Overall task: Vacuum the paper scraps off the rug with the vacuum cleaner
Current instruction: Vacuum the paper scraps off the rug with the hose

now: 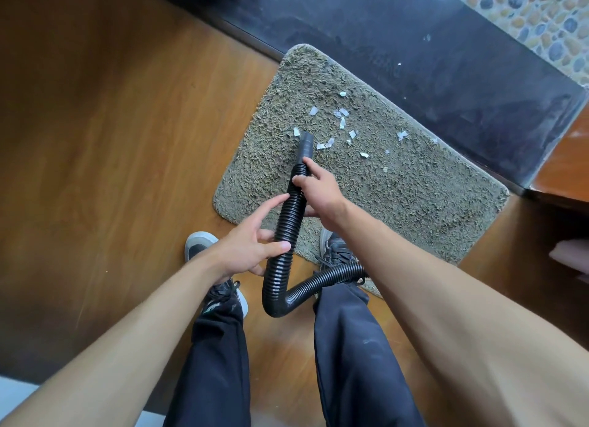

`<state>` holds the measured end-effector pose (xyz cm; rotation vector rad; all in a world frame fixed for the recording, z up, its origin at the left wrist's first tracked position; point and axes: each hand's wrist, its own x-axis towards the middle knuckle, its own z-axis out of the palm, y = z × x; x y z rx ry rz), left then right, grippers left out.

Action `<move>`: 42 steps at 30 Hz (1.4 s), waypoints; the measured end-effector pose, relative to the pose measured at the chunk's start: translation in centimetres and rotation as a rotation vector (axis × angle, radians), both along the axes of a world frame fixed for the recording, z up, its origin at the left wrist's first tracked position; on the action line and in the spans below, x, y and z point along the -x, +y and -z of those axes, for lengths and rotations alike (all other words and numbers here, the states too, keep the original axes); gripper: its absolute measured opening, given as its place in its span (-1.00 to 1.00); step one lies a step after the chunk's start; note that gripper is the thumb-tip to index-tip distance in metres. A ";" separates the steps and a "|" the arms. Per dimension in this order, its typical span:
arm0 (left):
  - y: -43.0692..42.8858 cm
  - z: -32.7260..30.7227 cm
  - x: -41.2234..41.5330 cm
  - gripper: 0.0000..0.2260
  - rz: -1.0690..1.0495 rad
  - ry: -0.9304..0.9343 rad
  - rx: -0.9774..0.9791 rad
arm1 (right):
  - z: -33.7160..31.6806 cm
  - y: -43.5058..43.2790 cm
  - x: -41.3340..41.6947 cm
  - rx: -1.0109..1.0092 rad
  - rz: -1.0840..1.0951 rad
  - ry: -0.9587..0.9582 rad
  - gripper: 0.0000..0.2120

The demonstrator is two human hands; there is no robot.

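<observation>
**Vacuum hose** (288,216): black, ribbed, flexible. Its upper run lies along a near-to-far axis, slightly tilted to the right at the far end. It drops toward the person, bends sharply between the legs, then runs off to the right behind the right forearm. The cleaner's body is out of sight.

**Nozzle** (306,144): short smooth dark tube at the hose's far end. It points away from the person and down at the rug. Its mouth is at the near-left edge of the scrap patch; contact with the pile cannot be judged.

**Paper scraps** (342,122): small white torn pieces, scattered loosely over the middle of the rug, mostly beyond and right of the nozzle. One piece lies just left of the mouth.

**Rug** (398,203): grey-green shag mat with rounded corners. It lies on the wooden floor (111,124) with its far edge against a dark stone sill (446,76).

**Right hand** (320,192): clasped round the hose just behind the nozzle, forefinger stretched along it.

**Left hand** (247,251): wrapped round the hose lower down, thumb across the front, forefinger extended up the ribbing.

**Right shoe** (334,248): on the rug's near edge.

**Left shoe** (199,245): on the floor beside the rug.

**Pebble surface** (535,15): beyond the sill, far right.
</observation>
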<state>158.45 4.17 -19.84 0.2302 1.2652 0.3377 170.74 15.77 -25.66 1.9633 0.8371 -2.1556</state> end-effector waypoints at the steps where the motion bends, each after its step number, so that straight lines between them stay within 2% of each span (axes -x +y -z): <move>1: 0.1 0.0 -0.2 -0.31 0.007 -0.006 -0.001 | -0.1 -0.1 -0.4 0.003 0.012 -0.002 -0.44; 5: 0.1 -0.2 -0.7 -0.29 0.012 -0.016 0.002 | -0.2 -0.5 -1.1 0.020 0.034 -0.002 -0.44; 17: -0.9 0.2 0.8 -0.32 -0.070 0.032 0.017 | 0.2 -0.1 2.1 -0.017 -0.090 0.056 -0.40; 30: 1.9 0.5 -0.7 -0.30 0.042 0.020 -0.009 | 0.6 0.9 -0.7 -0.023 0.047 0.002 -0.43; 42: -3.2 -0.2 0.1 -0.33 -0.132 -0.012 0.047 | 0.0 -2.1 1.3 0.039 -0.084 0.053 -0.40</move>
